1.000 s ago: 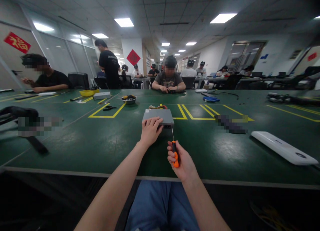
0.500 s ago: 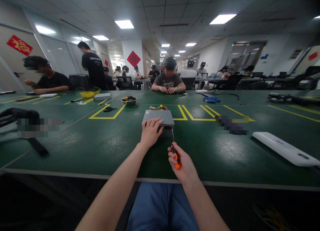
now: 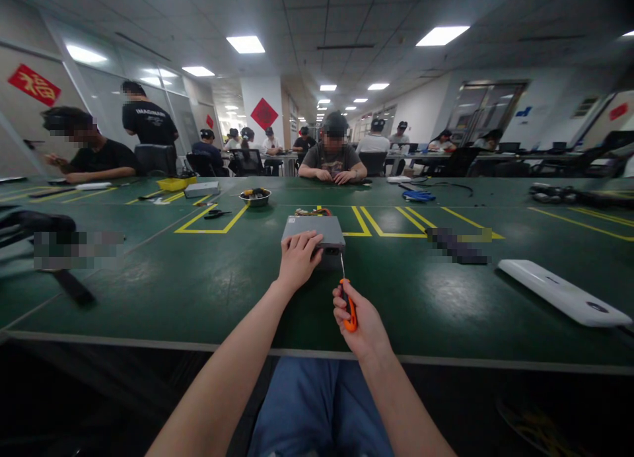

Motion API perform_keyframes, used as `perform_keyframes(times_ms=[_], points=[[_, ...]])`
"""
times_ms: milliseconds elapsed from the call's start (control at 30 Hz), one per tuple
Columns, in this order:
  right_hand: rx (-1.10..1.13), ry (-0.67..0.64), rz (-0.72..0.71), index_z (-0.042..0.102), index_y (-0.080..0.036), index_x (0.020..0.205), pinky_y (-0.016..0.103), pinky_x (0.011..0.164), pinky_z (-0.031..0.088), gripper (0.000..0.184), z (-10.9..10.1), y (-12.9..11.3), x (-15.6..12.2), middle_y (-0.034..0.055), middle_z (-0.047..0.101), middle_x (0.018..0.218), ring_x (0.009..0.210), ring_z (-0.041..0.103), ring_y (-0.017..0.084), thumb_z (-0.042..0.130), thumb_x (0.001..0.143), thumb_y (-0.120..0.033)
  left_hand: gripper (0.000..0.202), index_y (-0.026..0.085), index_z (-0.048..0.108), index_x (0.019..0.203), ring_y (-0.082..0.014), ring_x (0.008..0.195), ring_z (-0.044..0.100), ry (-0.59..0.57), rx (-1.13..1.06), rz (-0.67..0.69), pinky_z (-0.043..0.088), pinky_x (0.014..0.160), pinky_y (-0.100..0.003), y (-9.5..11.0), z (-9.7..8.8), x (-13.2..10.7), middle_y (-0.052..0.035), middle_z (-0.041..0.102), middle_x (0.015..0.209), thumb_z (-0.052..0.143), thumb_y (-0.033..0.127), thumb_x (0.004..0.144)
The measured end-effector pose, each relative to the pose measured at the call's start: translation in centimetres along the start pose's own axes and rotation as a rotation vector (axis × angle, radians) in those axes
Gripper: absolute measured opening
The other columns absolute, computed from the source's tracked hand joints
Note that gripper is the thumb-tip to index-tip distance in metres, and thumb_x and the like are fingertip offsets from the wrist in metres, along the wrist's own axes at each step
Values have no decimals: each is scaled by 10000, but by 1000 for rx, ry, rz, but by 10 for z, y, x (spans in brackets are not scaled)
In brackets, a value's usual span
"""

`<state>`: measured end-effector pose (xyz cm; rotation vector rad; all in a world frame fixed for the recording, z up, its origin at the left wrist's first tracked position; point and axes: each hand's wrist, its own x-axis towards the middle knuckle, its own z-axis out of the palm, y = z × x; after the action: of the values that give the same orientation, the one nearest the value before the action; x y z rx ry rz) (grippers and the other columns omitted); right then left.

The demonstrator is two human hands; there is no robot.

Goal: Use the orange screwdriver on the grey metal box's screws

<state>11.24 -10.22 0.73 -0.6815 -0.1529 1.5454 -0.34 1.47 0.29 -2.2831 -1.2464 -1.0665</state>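
Observation:
A flat grey metal box [image 3: 317, 230] with coloured wires at its far side lies on the green table [image 3: 198, 285]. My left hand [image 3: 297, 259] rests on its near left corner, fingers curled over the top. My right hand [image 3: 359, 318] is closed round the orange and black handle of a screwdriver [image 3: 348, 302]. The thin shaft points up at the box's near right corner.
A white elongated device [image 3: 562, 292] lies at the right. A metal bowl [image 3: 255, 196], pliers [image 3: 216, 213], a yellow tray [image 3: 176, 183] and a second grey box [image 3: 202, 189] sit further back. Other people sit at the far side; one stands at the left.
My hands and the box have hardly moved; the screwdriver handle has turned slightly in my right hand. The standing person in the background has walked to the left.

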Motion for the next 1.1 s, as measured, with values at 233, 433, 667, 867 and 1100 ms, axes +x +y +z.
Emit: perform_keyframes(times_ms=[233,433,667,867,1100], points=[[-4,-68,73,592,-91,805,101,321,348,277,-3,-1,1,11,517,582,386,434,30,381,930,-221,285,277,524,1159,-209,1140,469,6,-12,0,279,943,-401,0,0,0,-38,563,1232,459,302,882],[-10,-9,19,543,-118,705,89,306,318,230,1,0,0,-1,516,577,394,426,27,435,902,-166,298,282,525,1168,-218,1140,466,-6,-7,-4,276,949,-409,0,-1,0,-46,561,1232,468,308,877],[13,-48,42,571,-108,781,103,302,321,258,-3,0,3,2,505,591,394,412,34,405,921,-246,287,278,524,1159,-208,1135,471,2,-12,1,278,948,-401,0,-2,0,-33,562,1230,461,308,881],[7,-65,49,556,-109,735,89,321,325,211,-3,0,3,1,503,594,404,420,27,446,897,-188,299,285,530,1165,-214,1131,474,3,-15,-8,285,952,-406,1,-1,0,-41,566,1219,479,301,871],[-77,-138,86,598,-80,757,112,315,313,290,-5,3,2,6,503,561,368,409,31,433,905,-266,296,285,529,1164,-212,1130,474,2,-16,-9,281,953,-406,1,-1,0,-40,568,1220,476,300,873]])
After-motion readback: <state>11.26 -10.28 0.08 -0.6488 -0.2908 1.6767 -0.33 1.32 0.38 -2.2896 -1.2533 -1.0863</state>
